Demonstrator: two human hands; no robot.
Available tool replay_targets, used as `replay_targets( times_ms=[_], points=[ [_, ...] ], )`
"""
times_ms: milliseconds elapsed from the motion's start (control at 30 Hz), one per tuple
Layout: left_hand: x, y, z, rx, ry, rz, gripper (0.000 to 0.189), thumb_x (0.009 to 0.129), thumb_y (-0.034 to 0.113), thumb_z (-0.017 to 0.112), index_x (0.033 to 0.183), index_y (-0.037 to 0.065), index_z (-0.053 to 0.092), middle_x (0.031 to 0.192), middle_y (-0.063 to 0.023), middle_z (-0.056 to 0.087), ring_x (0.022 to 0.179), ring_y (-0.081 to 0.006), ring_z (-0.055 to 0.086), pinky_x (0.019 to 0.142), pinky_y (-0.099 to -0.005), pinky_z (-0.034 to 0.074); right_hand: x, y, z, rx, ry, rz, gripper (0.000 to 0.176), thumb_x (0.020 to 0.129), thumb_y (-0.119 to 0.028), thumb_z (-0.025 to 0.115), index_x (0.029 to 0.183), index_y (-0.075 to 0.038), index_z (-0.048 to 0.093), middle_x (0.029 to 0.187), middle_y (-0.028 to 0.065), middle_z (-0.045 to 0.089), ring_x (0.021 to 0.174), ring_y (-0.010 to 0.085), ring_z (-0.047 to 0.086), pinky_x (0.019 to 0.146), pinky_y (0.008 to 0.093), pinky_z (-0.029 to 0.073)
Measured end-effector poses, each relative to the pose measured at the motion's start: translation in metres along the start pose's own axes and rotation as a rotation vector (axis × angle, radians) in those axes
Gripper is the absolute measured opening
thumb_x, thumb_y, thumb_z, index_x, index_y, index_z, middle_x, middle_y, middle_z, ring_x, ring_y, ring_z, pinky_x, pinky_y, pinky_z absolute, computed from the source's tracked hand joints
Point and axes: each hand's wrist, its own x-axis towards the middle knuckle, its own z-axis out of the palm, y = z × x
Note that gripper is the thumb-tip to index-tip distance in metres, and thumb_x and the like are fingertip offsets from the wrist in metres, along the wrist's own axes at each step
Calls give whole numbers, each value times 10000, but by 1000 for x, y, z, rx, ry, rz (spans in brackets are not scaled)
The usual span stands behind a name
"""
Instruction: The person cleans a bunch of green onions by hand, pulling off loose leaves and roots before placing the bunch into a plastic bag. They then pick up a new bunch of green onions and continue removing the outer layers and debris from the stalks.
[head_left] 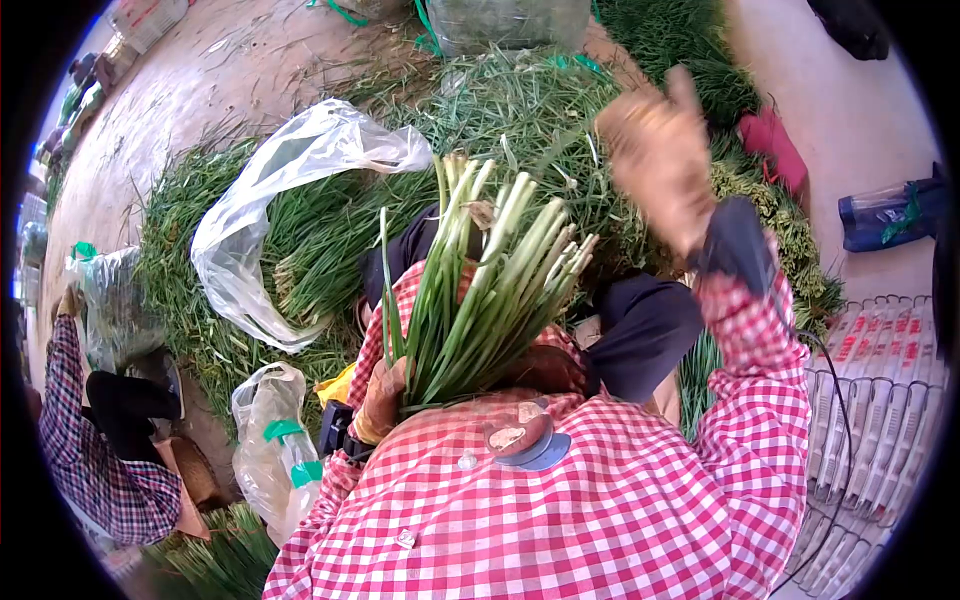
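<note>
My left hand [380, 398], in a brown glove, is wrapped round a bunch of green stalks [485, 290] held against my chest, their pale cut ends pointing up and to the right. My right hand [660, 160] is raised at the upper right, apart from the bunch and smeared by motion; whether it holds anything cannot be made out. Beyond the bunch lies a large heap of green stalks [520, 110]. A clear plastic bag [240, 225] rests on the heap at the left.
A co-worker in a checked shirt [75, 450] sits at the far left beside a wrapped bundle [115, 300]. Plastic crates [875, 400] stand at the right. Another clear bag [262, 430] with green tape lies at lower left. A blue package [885, 215] lies on the floor.
</note>
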Motion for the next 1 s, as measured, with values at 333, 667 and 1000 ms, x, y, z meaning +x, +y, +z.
replay_targets(
  times_ms=[333, 667, 1000],
  points=[
    [2, -6, 10, 31, 29, -85, 299, 801, 120, 591, 1080, 35, 525, 831, -134, 519, 757, -324, 519, 656, -405, 422, 40, -71, -17, 661, -965, 122, 529, 728, -464, 697, 1067, -58, 689, 1029, 128, 687, 945, 253, 624, 888, 366, 453],
    [-4, -30, -4, 683, 74, 398, 459, 826, 84, 587, 1266, 61, 459, 1002, -184, 558, 905, -371, 555, 754, -409, 456, 17, 5, -55, 837, 41, 94, 316, 958, -292, 490, 1107, -64, 651, 1100, 184, 649, 1063, 241, 626, 963, 370, 458],
    [11, 5, 17, -483, 33, -264, 549, 744, 93, 709, 1245, 2, 504, 1132, -90, 610, 993, -194, 591, 865, -330, 483, -11, -94, 43, 238, -430, -56, 324, 877, -449, 567, 850, -148, 684, 830, 3, 664, 952, 195, 615, 1113, 608, 41]
  ],
)
